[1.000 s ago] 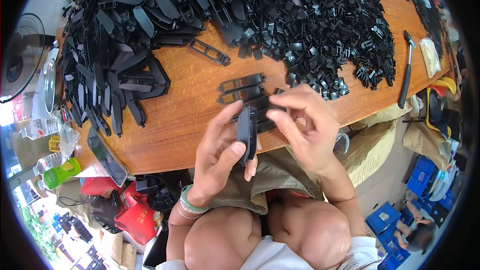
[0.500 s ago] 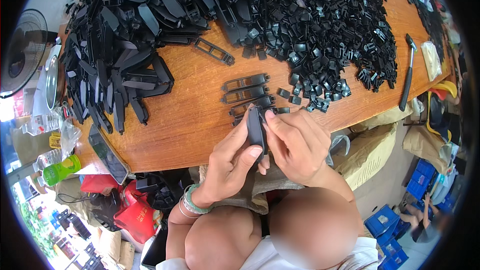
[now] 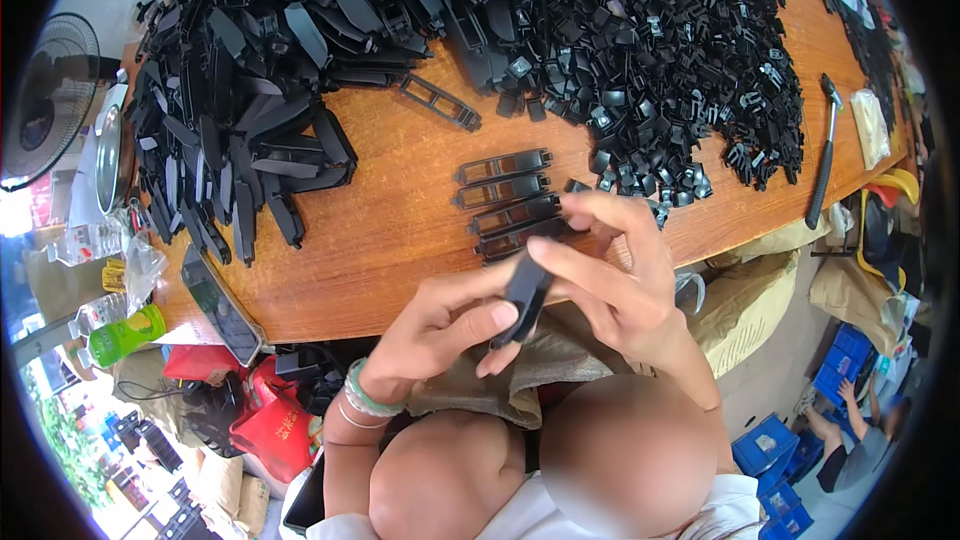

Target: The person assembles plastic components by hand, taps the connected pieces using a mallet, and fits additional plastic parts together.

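My left hand (image 3: 435, 325) pinches a long black plastic part (image 3: 527, 298) between thumb and fingers, tilted over the table's near edge. My right hand (image 3: 625, 275) is beside it, slightly blurred, its thumb near the part's upper end. Its index finger stretches forward, apart from the thumb, close to a small black clip (image 3: 575, 186); I cannot tell whether it touches the clip. Several flat black open frames (image 3: 503, 166) lie in a row just beyond my hands, the nearest partly hidden by my fingers.
Long black parts (image 3: 270, 110) are heaped at the left, small black clips (image 3: 660, 70) at the right. One loose frame (image 3: 440, 102) lies between. A hammer (image 3: 823, 155) rests at the right of the wooden table (image 3: 390, 170); a phone (image 3: 222, 305) lies at the left edge.
The long part has come lower and tilts more to the right at its top. My right hand's index finger has lifted off it and reached forward; the left still grips it.
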A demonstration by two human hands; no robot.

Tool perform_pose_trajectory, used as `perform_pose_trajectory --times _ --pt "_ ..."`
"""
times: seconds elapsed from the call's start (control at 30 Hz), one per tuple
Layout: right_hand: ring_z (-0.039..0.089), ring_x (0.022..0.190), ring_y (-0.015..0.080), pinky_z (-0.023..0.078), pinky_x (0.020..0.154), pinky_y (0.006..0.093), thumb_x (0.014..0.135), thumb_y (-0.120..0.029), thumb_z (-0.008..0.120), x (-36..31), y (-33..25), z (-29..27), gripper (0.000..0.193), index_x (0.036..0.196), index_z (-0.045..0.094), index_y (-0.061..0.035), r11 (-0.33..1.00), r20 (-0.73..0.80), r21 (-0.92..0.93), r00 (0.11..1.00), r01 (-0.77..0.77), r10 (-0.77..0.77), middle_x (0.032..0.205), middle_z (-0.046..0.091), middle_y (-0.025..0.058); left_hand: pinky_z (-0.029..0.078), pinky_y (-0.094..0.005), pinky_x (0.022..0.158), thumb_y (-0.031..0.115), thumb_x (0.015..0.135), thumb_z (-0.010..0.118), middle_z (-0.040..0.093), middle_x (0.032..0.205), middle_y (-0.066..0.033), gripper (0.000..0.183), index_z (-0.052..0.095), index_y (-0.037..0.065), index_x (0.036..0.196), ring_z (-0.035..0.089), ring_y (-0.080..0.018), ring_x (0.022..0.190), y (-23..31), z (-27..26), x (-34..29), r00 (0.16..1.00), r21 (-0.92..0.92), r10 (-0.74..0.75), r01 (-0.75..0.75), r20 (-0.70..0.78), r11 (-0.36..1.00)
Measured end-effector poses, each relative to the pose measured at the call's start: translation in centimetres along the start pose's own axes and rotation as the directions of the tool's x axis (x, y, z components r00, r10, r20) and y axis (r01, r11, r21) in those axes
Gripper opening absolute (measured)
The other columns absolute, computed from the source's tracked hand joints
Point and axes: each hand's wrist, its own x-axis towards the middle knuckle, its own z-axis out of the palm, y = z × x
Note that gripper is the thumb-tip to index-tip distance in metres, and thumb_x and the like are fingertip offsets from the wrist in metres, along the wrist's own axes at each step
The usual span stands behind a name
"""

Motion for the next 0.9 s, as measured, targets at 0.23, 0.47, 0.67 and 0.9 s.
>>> perform_pose_trajectory --times 0.23,0.47,0.67,0.9 --pt "0.059 0.079 0.0281 0.049 0.067 0.0383 0.072 -0.014 0.081 -3.5 -0.5 -1.7 0.033 0.098 0.066 -0.0008 0.997 0.266 -0.052 0.962 -0.051 0.063 0.097 0.06 0.0097 0.05 -0.0371 0.06 0.01 0.094 0.062 0.066 0.087 -0.0141 0.031 0.065 0.003 0.125 0.065 -0.0316 0.069 2.2 -3.7 2.7 0.799 0.989 0.598 -0.129 0.063 0.069" --pt "0.057 0.083 0.0279 0.047 0.069 0.0383 0.073 -0.01 0.08 -3.1 0.4 -0.1 0.028 0.097 0.066 -0.0031 0.967 0.133 -0.225 0.979 -0.12 0.152 0.095 0.056 0.008 0.047 -0.0319 0.058 -0.001 0.086 0.065 0.059 0.09 -0.013 0.037 0.066 0.009 0.122 0.058 -0.0235 0.061 3.7 -8.0 7.4 0.806 0.952 0.588 0.122 0.069 -0.279" --pt "0.052 0.086 0.0274 0.042 0.072 0.0381 0.071 -0.006 0.076 -1.4 1.6 -0.9 0.027 0.096 0.066 0.0 0.924 0.153 -0.375 0.978 -0.075 0.142 0.095 0.054 0.0093 0.046 -0.0282 0.057 0.009 0.084 0.076 0.062 0.085 -0.004 0.029 0.068 0.002 0.111 0.057 -0.015 0.062 3.3 -3.9 3.8 0.714 0.954 0.686 -0.089 -0.139 0.287" --pt "0.055 0.09 0.028 0.046 0.074 0.0388 0.071 -0.001 0.07 -2.5 2.4 0.7 0.03 0.099 0.063 0.0053 0.917 0.136 -0.394 0.984 -0.056 0.119 0.097 0.055 0.0129 0.041 -0.0193 0.056 0.028 0.092 0.071 0.068 0.083 -0.0087 0.047 0.065 -0.011 0.119 0.054 -0.0077 0.061 0.8 -1.1 1.7 0.913 0.215 0.174 -0.098 -0.37 0.972"
